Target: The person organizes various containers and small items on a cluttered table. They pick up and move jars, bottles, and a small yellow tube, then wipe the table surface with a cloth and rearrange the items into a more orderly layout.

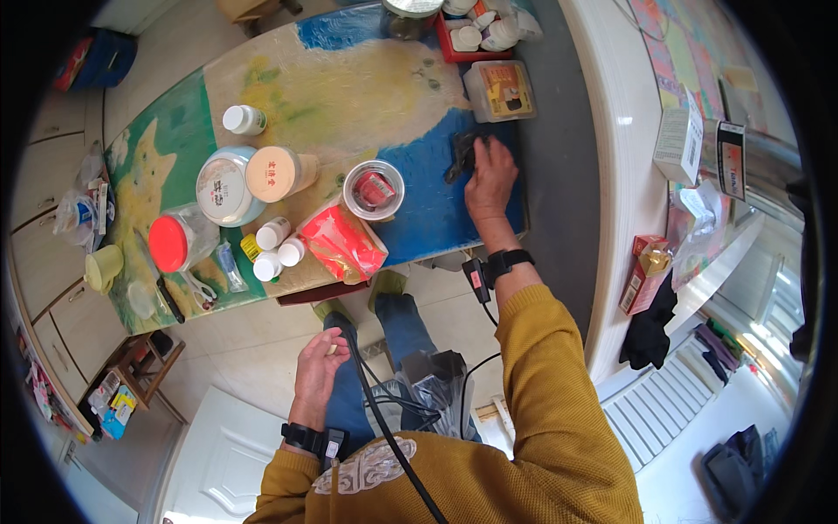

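Note:
My right hand is at the blue right end of the painted table cover, its fingers on a dark crumpled cloth or bag. The material of that dark thing cannot be told. Low in front of my body, off the table, my left hand is curled with a small pale piece at its fingertips. Closest to the right hand are a clear plastic box with a yellow card and a round clear tub holding a red packet. Beside that tub lies a red and white packet.
White bottles, a red-lidded jar, round tubs, scissors and a black-handled knife occupy the table's left part. A red box of bottles stands at the back. Black cables hang before my body.

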The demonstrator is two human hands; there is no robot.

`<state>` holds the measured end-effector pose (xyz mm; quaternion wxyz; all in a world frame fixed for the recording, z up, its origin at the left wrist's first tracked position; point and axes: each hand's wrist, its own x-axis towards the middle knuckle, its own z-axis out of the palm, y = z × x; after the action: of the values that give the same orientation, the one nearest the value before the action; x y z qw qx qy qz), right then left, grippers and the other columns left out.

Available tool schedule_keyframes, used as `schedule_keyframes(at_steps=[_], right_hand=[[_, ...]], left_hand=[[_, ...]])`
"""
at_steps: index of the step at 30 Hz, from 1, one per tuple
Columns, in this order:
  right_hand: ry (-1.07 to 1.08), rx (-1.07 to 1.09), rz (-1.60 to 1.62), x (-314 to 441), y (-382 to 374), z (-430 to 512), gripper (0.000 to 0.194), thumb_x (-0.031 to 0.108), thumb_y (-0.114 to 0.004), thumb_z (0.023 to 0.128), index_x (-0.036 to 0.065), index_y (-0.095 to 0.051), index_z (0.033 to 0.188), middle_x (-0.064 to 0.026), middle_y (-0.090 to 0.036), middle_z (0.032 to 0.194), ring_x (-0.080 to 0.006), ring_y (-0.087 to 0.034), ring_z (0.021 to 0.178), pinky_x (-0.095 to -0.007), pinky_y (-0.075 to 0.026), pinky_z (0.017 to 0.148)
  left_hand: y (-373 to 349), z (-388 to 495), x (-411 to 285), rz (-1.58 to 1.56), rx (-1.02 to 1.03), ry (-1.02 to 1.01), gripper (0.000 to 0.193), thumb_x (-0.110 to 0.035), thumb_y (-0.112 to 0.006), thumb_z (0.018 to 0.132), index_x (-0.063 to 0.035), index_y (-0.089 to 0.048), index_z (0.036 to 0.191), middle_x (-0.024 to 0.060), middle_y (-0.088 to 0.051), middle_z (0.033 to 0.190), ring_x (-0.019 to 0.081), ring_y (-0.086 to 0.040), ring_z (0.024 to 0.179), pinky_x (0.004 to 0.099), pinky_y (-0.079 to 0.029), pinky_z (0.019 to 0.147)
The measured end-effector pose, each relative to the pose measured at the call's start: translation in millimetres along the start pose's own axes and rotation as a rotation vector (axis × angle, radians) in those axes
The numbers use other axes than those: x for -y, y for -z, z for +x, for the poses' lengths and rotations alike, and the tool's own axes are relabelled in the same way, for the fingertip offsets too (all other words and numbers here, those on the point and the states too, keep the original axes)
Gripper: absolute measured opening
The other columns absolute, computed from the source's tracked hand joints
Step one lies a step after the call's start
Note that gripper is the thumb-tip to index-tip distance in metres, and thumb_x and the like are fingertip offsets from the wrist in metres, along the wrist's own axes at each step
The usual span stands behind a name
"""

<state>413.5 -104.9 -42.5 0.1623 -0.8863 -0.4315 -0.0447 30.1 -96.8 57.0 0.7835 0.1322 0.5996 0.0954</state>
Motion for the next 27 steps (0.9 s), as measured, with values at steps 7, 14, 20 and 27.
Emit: schedule_keyframes(at_steps=[7,14,20,27], right_hand=[[-0.049,-0.01,-0.181,-31.6,-7.3,27.7,0.044,0.0,-0.056,0.072,0.008,-0.054,0.115,-0.0129,-0.045,0.123,-0.0326,-0.041,0.112,-0.0446,-0.035,0.091],[-0.001,0.172,-0.217,-34.5,15.9,12.5,0.048,-0.001,-0.059,0.067,0.003,-0.052,0.114,-0.0136,-0.049,0.111,-0.0318,-0.045,0.099,-0.0446,-0.037,0.086],[-0.145,0.288,-0.284,-22.0,47.7,-80.2,0.055,0.0,-0.061,0.063,0.0,-0.049,0.117,-0.0185,-0.047,0.115,-0.0354,-0.045,0.098,-0.0441,-0.037,0.087],[-0.03,0.07,-0.198,-21.4,22.1,-18.4,0.051,0.0,-0.062,0.063,0.0,-0.05,0.112,-0.0189,-0.047,0.113,-0.0366,-0.044,0.101,-0.0445,-0.037,0.086]], left_hand=[[-12.7,5.7,2.8,0.088,-0.01,0.018,0.027,-0.015,-0.041,0.093,0.0035,-0.053,0.109,0.0109,-0.06,0.087,0.0138,-0.059,0.073,0.0258,-0.052,0.069],[-13.3,2.4,5.7,0.088,0.012,0.034,0.027,-0.015,-0.042,0.093,0.0034,-0.052,0.109,0.0098,-0.06,0.087,0.0142,-0.057,0.073,0.0266,-0.05,0.071],[-3.6,-1.5,5.6,0.037,0.025,0.038,0.025,-0.015,-0.044,0.093,0.0031,-0.053,0.107,0.0092,-0.06,0.085,0.0147,-0.058,0.072,0.0277,-0.052,0.069],[16.3,-0.1,8.1,0.008,0.016,0.032,0.026,-0.015,-0.047,0.092,0.0036,-0.053,0.109,0.0075,-0.057,0.086,0.0148,-0.055,0.075,0.0276,-0.047,0.07]])
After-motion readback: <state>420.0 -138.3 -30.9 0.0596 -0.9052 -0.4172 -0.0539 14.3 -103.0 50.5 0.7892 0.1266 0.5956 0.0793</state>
